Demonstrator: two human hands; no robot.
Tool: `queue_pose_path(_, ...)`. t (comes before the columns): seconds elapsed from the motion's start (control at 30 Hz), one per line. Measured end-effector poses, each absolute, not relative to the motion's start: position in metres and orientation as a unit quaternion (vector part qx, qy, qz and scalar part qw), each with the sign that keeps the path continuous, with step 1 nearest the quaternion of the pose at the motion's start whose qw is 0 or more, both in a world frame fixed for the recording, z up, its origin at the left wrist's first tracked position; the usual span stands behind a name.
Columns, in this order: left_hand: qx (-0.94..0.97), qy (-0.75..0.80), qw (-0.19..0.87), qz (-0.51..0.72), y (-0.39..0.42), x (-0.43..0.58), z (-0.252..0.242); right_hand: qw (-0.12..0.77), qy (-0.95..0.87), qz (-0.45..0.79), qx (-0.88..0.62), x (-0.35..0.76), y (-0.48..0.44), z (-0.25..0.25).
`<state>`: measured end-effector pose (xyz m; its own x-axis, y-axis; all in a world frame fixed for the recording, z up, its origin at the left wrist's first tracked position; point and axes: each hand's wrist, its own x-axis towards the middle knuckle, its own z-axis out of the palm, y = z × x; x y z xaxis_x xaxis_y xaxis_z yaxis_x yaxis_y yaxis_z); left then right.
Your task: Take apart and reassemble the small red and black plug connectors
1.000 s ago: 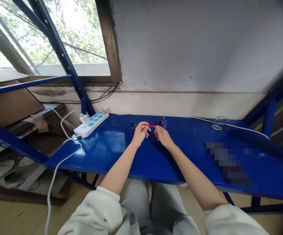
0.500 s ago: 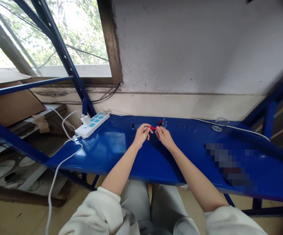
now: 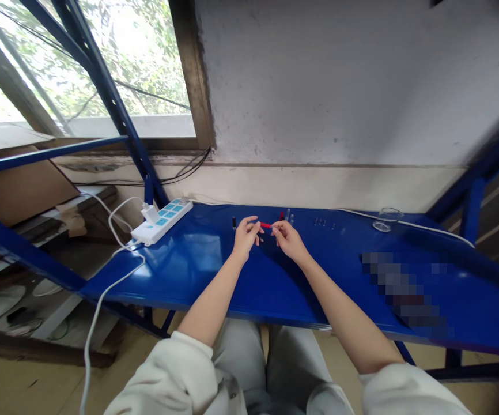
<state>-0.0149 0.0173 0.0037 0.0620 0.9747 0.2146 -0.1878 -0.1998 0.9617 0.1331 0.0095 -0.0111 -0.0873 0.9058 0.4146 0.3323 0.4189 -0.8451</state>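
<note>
Above the middle of a blue metal shelf (image 3: pixel 197 265), my left hand (image 3: pixel 245 235) and my right hand (image 3: pixel 288 239) face each other. Both pinch the ends of a small red stick-like part (image 3: pixel 265 225) held between them, fingers closed. A short black piece (image 3: pixel 234 221) stands on the shelf just left of my left hand. Behind my right hand stand a dark red piece (image 3: pixel 281 216) and some small clear pieces (image 3: pixel 290 217).
A white power strip (image 3: pixel 161 220) with blue sockets lies at the shelf's back left, its white cable (image 3: pixel 102 300) hanging off the front. A row of tiny parts (image 3: pixel 322 222) and a clear glass dish (image 3: pixel 386 219) sit to the right. A blurred patch covers the right side.
My hands stay together on the red part with only small shifts of the fingers. My left hand's fingers look slightly more spread now.
</note>
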Motion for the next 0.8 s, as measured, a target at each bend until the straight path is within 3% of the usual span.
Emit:
queue_pose_path(0.37,0.536,0.385,0.525,0.538,0.014,-0.014,0.007,0.493,-0.680,0.277,-0.465,0.132,0.006,-0.006)
queue_pose_path(0.67,0.535,0.397,0.466,0.582,0.018,-0.013,0.002,0.382,-0.763,0.139,-0.503,0.141,0.003,-0.001)
queue_pose_path(0.8,0.512,0.429,0.425,0.612,0.021,-0.015,0.001,0.334,-0.741,0.173,-0.556,0.157,0.000,0.003)
